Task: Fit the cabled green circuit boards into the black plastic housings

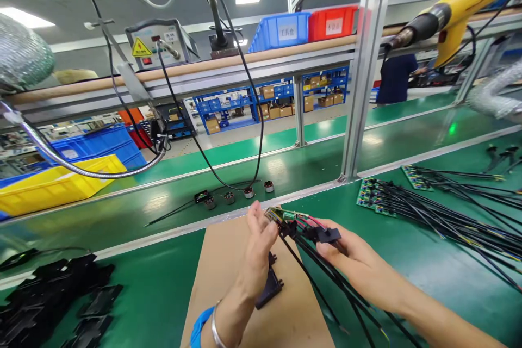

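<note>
Above a cardboard sheet (220,283), a green circuit board (291,214) with red and black wires is held up between both hands. My left hand (258,247) is closed on the board's left end, thumb and fingers pinching it. My right hand (354,250) is closed at the other end, around the wires beside a small black plastic piece (328,235). Long black cables (346,288) hang down from the board over the table. Partly hidden behind my left wrist, a black plastic housing (269,288) lies on the cardboard.
Several wired circuit boards (375,196) lie at the right. Black plastic housings (53,293) are heaped at the left. Small round metal parts (248,192) line the ledge ahead. A metal post (359,76) and a hanging yellow heat gun (468,0) stand before me; a person (395,79) is beyond.
</note>
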A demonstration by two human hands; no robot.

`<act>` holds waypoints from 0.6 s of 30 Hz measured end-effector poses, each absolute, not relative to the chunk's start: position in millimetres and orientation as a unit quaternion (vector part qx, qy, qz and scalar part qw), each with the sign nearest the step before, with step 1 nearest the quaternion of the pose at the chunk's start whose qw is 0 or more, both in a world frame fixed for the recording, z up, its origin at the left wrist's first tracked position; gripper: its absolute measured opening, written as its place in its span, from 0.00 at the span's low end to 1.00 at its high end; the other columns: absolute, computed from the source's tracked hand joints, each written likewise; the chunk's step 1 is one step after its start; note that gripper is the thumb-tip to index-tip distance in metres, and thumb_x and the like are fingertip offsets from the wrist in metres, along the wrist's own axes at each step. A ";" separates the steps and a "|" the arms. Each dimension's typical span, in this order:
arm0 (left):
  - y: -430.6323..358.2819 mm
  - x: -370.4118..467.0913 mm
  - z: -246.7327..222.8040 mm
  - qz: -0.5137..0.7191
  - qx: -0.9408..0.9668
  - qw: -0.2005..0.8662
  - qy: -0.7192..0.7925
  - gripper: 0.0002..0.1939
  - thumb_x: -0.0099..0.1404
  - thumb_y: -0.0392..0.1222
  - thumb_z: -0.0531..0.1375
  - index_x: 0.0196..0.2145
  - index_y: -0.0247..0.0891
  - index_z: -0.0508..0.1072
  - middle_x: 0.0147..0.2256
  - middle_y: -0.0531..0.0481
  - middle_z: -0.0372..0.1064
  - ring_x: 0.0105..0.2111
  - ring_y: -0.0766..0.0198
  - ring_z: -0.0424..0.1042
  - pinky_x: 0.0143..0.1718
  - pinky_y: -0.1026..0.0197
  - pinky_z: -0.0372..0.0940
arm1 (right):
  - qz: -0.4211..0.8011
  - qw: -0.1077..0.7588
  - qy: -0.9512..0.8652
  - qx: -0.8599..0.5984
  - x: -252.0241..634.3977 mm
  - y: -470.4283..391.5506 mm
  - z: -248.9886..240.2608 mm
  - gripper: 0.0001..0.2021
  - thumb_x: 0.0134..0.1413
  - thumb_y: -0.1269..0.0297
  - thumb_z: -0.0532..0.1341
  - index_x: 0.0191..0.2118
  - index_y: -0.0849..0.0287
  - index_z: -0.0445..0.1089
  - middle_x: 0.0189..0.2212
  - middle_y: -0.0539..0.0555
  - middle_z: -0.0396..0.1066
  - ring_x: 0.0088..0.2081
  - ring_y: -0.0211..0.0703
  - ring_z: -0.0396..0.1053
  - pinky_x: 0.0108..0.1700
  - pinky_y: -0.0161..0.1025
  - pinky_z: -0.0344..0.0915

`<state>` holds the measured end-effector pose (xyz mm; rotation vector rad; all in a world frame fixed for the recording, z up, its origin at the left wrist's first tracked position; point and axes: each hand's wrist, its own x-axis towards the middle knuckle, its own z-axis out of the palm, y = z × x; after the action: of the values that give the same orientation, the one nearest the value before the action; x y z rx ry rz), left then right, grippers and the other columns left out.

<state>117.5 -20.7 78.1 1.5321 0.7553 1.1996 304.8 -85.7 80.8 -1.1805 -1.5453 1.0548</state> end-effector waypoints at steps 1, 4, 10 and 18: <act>-24.6 120.3 72.3 0.484 0.599 0.572 0.281 0.43 0.61 0.69 0.54 0.65 0.46 0.43 0.61 0.39 0.52 0.60 0.45 0.57 0.58 0.43 0.55 | 0.411 0.448 -0.624 -0.491 304.0 -84.7 79.5 0.24 0.61 0.50 0.55 0.59 0.56 0.60 0.42 0.55 0.71 0.46 0.48 0.68 0.48 0.45 0.65; -34.3 128.9 62.7 0.483 0.533 0.661 0.212 0.66 0.43 0.68 0.68 0.66 0.47 0.32 0.57 0.38 0.58 0.57 0.45 0.61 0.57 0.45 0.57 | 0.356 0.423 -0.647 -0.526 298.9 -83.0 78.8 0.23 0.58 0.53 0.59 0.56 0.57 0.60 0.37 0.53 0.71 0.39 0.46 0.69 0.42 0.42 0.66; -38.7 138.8 67.8 0.483 0.507 0.663 0.264 0.58 0.48 0.45 0.73 0.66 0.44 0.41 0.44 0.45 0.68 0.42 0.55 0.72 0.47 0.53 0.66 | 0.325 0.413 -0.679 -0.513 290.5 -87.4 87.6 0.07 0.57 0.62 0.57 0.41 0.54 0.61 0.31 0.49 0.69 0.30 0.39 0.65 0.32 0.35 0.61; -35.9 149.5 66.9 0.589 0.492 0.589 0.252 0.37 0.58 0.50 0.66 0.59 0.47 0.53 0.42 0.48 0.67 0.38 0.59 0.72 0.42 0.55 0.67 | 0.379 0.429 -0.650 -0.500 293.7 -96.2 100.1 0.06 0.57 0.65 0.59 0.38 0.54 0.60 0.32 0.47 0.65 0.32 0.38 0.61 0.34 0.35 0.58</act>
<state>149.5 -35.9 66.9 1.1444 0.5878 1.3719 293.7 -96.2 100.1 -1.2474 -1.6222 0.9448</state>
